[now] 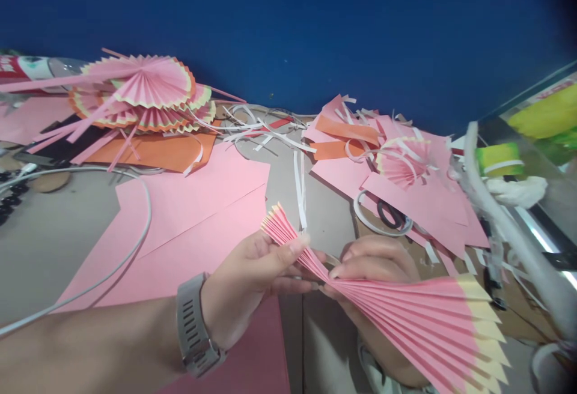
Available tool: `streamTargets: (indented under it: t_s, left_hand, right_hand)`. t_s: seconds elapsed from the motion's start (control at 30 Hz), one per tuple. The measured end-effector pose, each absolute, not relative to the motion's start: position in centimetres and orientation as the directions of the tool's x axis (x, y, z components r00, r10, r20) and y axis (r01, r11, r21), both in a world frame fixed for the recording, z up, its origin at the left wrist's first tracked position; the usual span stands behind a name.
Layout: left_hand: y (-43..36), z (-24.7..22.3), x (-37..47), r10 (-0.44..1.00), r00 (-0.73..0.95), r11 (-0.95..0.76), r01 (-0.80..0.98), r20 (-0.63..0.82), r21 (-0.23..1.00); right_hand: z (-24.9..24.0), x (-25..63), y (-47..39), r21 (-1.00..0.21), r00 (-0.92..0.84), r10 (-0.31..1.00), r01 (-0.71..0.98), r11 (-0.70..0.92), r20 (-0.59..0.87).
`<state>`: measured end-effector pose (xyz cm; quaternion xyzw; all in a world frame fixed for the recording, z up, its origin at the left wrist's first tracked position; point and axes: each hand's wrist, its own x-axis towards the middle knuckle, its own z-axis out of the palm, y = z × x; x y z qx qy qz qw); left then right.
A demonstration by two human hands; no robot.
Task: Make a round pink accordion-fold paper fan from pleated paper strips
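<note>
I hold a pleated pink paper fan [419,316] with pale yellow tips, pinched near its narrow middle. My left hand [256,280], with a grey watch on the wrist, grips the short fanned end from the left. My right hand [374,265] pinches the fold from behind, where the long pleats spread out toward the lower right. Flat pink paper sheets [189,226] lie on the grey table under my hands.
A stack of finished pink fans [139,90] lies at the back left on orange paper [157,151]. White paper strips [265,127] and a tape roll [383,217] lie mid-table. More pink sheets [406,184] lie to the right. A white cable [135,226] curves at left; a blue wall stands behind.
</note>
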<state>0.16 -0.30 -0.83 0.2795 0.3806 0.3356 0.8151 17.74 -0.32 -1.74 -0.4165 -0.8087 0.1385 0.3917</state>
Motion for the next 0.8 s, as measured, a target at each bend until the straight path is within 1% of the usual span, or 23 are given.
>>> streamTargets:
  t_s: [0.13, 0.3, 0.5, 0.57, 0.7, 0.73, 0.8]
  left_hand:
    - [-0.5, -0.8, 0.2, 0.76, 0.495, 0.623, -0.366, -0.422, 0.691]
    - [-1.0, -0.9, 0.5, 0.745, 0.529, 0.65, -0.438, -0.407, 0.621]
    - [-1.9, -1.3, 0.9, 0.734, 0.542, 0.676, -0.533, -0.408, 0.509]
    - [-1.9, -1.4, 0.9, 0.732, 0.545, 0.68, -0.549, -0.408, 0.485]
    - [-1.9, -1.4, 1.0, 0.738, 0.533, 0.675, -0.577, -0.414, 0.459]
    - [-1.9, -1.3, 1.0, 0.735, 0.539, 0.678, -0.58, -0.412, 0.451]
    - [-1.9, -1.2, 1.0, 0.726, 0.555, 0.688, -0.586, -0.407, 0.428]
  right_hand:
    - [-1.8, 17.6, -0.5, -0.561, -0.299, 0.782, 0.563, 0.607, 0.547]
    - [-2.1, 17.8, -0.9, -0.624, -0.23, 0.792, 0.509, 0.593, 0.566]
    - [-2.2, 17.9, -0.8, -0.581, -0.178, 0.748, 0.525, 0.622, 0.64]
    - [-1.9, 17.9, -0.8, -0.582, -0.192, 0.738, 0.501, 0.64, 0.646]
    - [-1.4, 17.8, -0.8, -0.542, -0.334, 0.707, 0.468, 0.698, 0.623]
    - [-1.3, 17.8, -0.8, -0.535, -0.348, 0.697, 0.459, 0.709, 0.627]
    - [-1.3, 17.8, -0.9, -0.524, -0.312, 0.678, 0.451, 0.722, 0.666]
